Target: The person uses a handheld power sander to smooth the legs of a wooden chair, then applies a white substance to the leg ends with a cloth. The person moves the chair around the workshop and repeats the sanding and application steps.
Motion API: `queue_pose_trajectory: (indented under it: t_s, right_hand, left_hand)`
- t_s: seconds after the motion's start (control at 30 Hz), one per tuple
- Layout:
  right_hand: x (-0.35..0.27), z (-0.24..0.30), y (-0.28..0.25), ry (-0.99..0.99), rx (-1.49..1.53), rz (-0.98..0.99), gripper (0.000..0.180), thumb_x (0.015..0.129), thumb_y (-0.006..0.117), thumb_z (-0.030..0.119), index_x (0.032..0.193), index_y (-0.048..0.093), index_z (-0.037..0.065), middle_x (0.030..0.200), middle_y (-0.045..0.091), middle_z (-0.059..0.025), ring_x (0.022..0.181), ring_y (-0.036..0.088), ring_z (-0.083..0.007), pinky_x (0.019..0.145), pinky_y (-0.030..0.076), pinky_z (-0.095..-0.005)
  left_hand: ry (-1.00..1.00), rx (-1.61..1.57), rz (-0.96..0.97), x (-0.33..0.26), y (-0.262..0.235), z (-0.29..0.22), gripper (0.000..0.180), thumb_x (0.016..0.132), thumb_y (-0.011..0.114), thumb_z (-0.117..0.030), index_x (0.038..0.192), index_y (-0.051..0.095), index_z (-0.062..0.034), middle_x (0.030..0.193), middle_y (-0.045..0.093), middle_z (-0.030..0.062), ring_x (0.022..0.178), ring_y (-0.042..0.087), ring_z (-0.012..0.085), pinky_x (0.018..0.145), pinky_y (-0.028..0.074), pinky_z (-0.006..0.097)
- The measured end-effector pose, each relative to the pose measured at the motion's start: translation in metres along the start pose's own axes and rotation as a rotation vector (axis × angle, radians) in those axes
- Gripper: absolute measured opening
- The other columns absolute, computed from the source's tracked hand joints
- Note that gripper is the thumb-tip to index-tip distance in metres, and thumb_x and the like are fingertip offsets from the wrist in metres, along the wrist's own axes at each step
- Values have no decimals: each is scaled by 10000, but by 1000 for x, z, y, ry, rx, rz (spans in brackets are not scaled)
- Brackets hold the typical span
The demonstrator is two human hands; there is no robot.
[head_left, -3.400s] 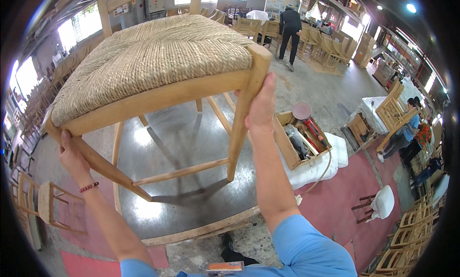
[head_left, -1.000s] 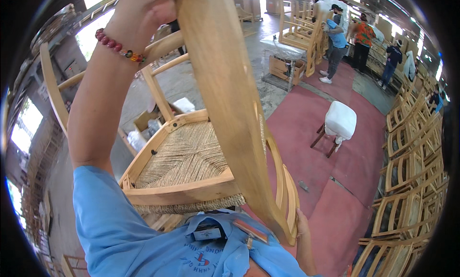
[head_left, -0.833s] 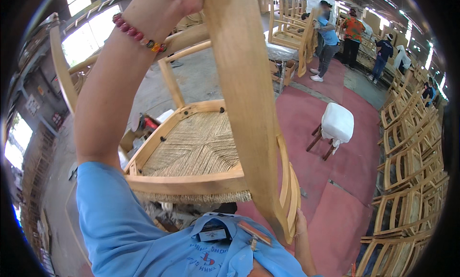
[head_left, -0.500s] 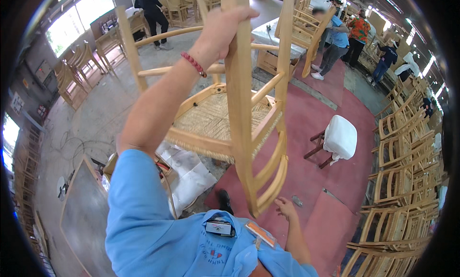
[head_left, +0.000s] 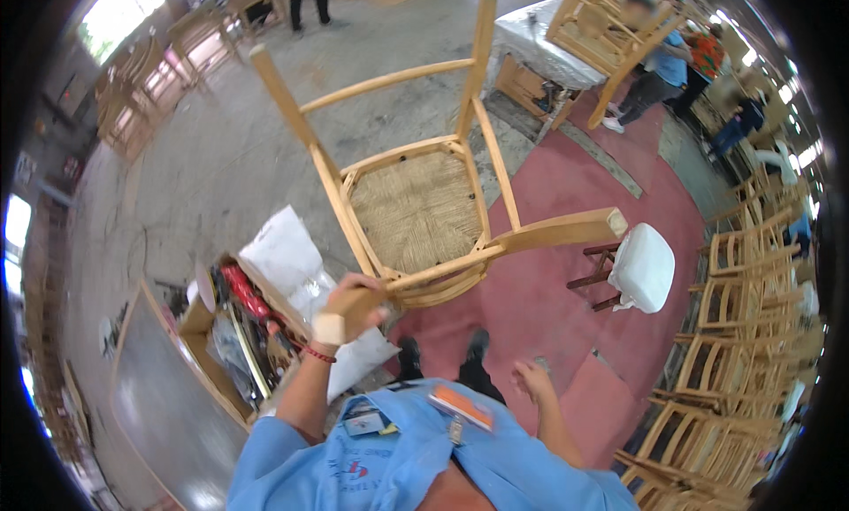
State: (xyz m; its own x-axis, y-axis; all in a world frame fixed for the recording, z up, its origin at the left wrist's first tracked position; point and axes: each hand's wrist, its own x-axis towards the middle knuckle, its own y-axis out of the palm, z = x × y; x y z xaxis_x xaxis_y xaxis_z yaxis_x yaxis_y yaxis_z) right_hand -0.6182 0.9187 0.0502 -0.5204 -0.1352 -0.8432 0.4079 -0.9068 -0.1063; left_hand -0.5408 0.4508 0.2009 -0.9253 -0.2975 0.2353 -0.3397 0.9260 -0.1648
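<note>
Wooden chair (head_left: pixel 416 206), in the upper middle of the frame, turned over so the underside of its woven seat faces me; its curved back is at the lower side. My left hand (head_left: pixel 358 301), left of centre, is wrapped around one leg (head_left: pixel 329 328) near its end. My right hand (head_left: pixel 532 380), lower right of centre, is empty, fingers loosely curled, apart from the chair. Half a second ago the chair loomed closer, my left arm raised high; now it sits lower and farther out, so the whole underframe shows and, I judge, my hold is one-handed. I cannot tell whether it touches the red mat (head_left: pixel 553 308). A tool box (head_left: pixel 210 374) lies lower left; a white-covered stool (head_left: pixel 644 268), right.
</note>
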Motion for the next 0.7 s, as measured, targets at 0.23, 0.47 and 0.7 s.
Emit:
queue_pose_trajectory:
  t_s: [0.23,0.47,0.7]
  right_hand:
    - [44,250,46,-1146,-81,-274,916,820,780,146,1523,215,-12,1469,414,-220,1320,460,-293,1072,413,-414]
    - [25,339,40,-1286,88,179,220,861,709,23,1055,615,-23,965,645,-70,902,635,-146,822,523,-299]
    - [40,379,42,-1323,-2,127,97,875,674,8,962,633,-2,905,645,-42,819,602,-115,746,499,-276]
  left_hand:
    - [-61,140,-566,35,25,-8,223,845,734,-71,1023,606,-32,954,624,25,896,603,118,789,506,295]
    - [-71,82,-739,44,43,-14,167,837,704,-74,973,620,-25,923,630,19,885,589,116,791,489,292]
    - [-128,162,-749,57,56,-10,251,855,690,-55,1079,580,-34,1030,647,59,1008,603,156,908,483,329]
